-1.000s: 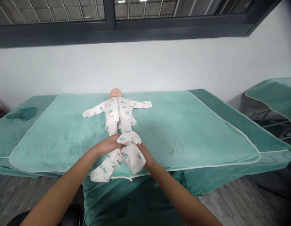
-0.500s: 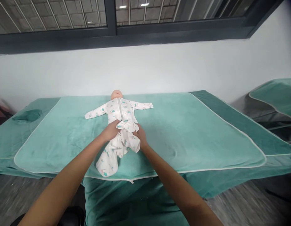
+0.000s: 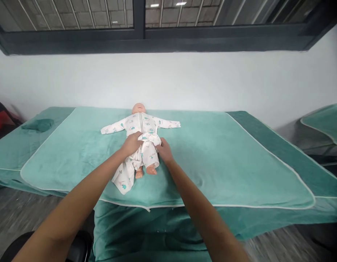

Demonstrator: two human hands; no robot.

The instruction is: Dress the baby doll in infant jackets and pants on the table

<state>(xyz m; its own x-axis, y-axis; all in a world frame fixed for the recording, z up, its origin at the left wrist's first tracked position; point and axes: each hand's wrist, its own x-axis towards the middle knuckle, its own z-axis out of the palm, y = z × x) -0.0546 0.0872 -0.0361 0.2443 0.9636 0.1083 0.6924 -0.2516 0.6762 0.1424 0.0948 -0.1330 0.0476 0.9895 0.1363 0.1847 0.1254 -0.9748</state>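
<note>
A baby doll (image 3: 139, 108) lies on its back, head toward the wall, arms spread in the sleeves of a white printed top (image 3: 134, 125). White printed baby pants (image 3: 150, 154) are around its lower body, bunched at the waist. Both bare feet (image 3: 151, 170) show below, and one pant leg lies loose to the left. My left hand (image 3: 132, 144) is closed on the left side of the waistband. On the opposite side, my right hand (image 3: 164, 150) grips the waistband's right edge; its fingertips are partly hidden by cloth.
The doll rests on a green plush bed cover (image 3: 225, 156) with white piping. A dark green face-hole opening (image 3: 39, 125) is at the bed's left end. Behind stand a white wall (image 3: 184, 80) and a dark window frame (image 3: 157, 40). A black stool (image 3: 81, 243) is at lower left.
The pants have been drawn up toward the doll's waist, and both feet now show below the cloth. My hands have moved slightly toward the wall; the camera view has shifted.
</note>
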